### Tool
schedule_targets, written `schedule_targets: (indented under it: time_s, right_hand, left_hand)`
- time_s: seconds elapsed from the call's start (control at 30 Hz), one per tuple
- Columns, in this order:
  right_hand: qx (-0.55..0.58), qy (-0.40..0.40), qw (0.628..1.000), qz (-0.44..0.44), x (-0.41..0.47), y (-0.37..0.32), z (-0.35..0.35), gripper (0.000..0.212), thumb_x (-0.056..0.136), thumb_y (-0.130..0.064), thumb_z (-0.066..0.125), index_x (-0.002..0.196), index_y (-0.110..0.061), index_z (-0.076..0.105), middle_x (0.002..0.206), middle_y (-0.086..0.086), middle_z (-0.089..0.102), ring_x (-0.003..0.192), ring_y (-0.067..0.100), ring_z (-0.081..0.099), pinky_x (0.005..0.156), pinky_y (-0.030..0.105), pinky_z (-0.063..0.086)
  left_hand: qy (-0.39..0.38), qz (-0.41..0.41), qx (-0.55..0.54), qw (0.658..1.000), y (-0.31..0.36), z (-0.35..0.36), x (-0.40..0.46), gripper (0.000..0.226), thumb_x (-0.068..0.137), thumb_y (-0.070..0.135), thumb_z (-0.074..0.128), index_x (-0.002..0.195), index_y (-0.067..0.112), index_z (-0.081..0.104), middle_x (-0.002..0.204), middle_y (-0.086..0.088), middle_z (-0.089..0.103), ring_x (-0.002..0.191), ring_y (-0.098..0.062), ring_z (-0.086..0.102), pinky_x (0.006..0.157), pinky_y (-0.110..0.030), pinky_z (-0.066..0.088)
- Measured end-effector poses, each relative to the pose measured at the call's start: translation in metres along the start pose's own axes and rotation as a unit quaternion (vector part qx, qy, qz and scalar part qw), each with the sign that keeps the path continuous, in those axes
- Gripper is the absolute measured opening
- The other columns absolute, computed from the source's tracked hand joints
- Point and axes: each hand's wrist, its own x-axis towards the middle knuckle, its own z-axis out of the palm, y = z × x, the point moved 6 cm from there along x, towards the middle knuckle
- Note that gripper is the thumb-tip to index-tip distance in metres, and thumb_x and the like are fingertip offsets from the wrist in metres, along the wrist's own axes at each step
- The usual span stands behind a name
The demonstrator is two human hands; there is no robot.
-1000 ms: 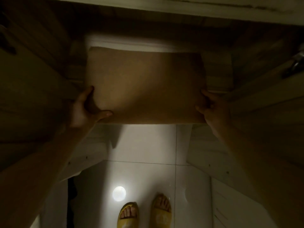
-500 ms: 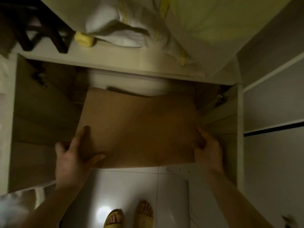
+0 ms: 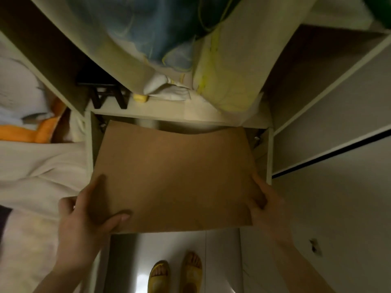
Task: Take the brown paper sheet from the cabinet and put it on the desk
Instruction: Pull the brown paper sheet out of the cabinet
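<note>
Brown paper fills the centre of the frame: the brown paper sheet [image 3: 173,174] is held nearly flat in front of the cabinet [image 3: 269,153], its far edge slightly bowed and just under the pale shelf edge [image 3: 169,115] that runs across the middle of the picture. The left hand [image 3: 84,216], at the lower left, grips the sheet's near left corner, the thumb lying on top and the fingers underneath. The right hand [image 3: 268,204], at the lower right, pinches the near right edge in the same way, thumb on the upper face. Above the shelf edge, in the upper half of the frame, hang pale, blue and yellow fabrics [image 3: 169,39], with a small yellow object [image 3: 140,98] and a black frame-like item [image 3: 108,96] resting on the shelf to the left. Orange and white cloth [image 3: 42,132] shows at the left edge. At the bottom centre, two feet in yellow sandals [image 3: 175,273] stand on a glossy white tiled floor [image 3: 220,256].
</note>
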Motion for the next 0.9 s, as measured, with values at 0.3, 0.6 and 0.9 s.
schedule_targets:
  time_s: [0.3, 0.6, 0.9]
  right_hand:
    - [-0.004, -0.021, 1.0, -0.017, -0.064, -0.059, -0.023, 0.067, 0.082, -0.001, 0.059, 0.138, -0.031, 0.036, 0.135, 0.003, 0.048, 0.123, 0.023, 0.047, 0.105, 0.045, 0.039]
    - [-0.003, -0.101, 0.991, -0.085, -0.111, -0.156, -0.018, 0.064, 0.08, 0.0, 0.062, 0.136, -0.025, 0.04, 0.138, 0.01, 0.048, 0.125, 0.031, 0.043, 0.106, 0.045, 0.034]
    - [0.033, -0.204, 0.96, -0.189, -0.202, -0.255, 0.018, 0.064, 0.078, 0.006, 0.061, 0.131, -0.024, 0.044, 0.107, 0.005, 0.056, 0.1, 0.025, 0.053, 0.089, 0.041, 0.042]
  left_hand:
    - [0.04, -0.058, 0.018, 0.997, 0.011, -0.099, -0.054, 0.113, 0.041, 0.023, 0.09, 0.138, 0.01, 0.034, 0.115, -0.025, 0.044, 0.102, -0.041, 0.046, 0.085, -0.052, 0.043]
    - [0.162, -0.077, -0.046, 0.983, 0.002, -0.211, -0.124, 0.102, 0.044, 0.027, 0.09, 0.132, 0.013, 0.04, 0.108, -0.003, 0.04, 0.096, -0.017, 0.041, 0.081, -0.038, 0.041]
    - [0.274, -0.178, -0.172, 0.929, -0.06, -0.316, -0.233, 0.077, 0.044, 0.037, 0.09, 0.107, 0.04, 0.044, 0.108, 0.005, 0.052, 0.096, -0.025, 0.053, 0.074, -0.046, 0.052]
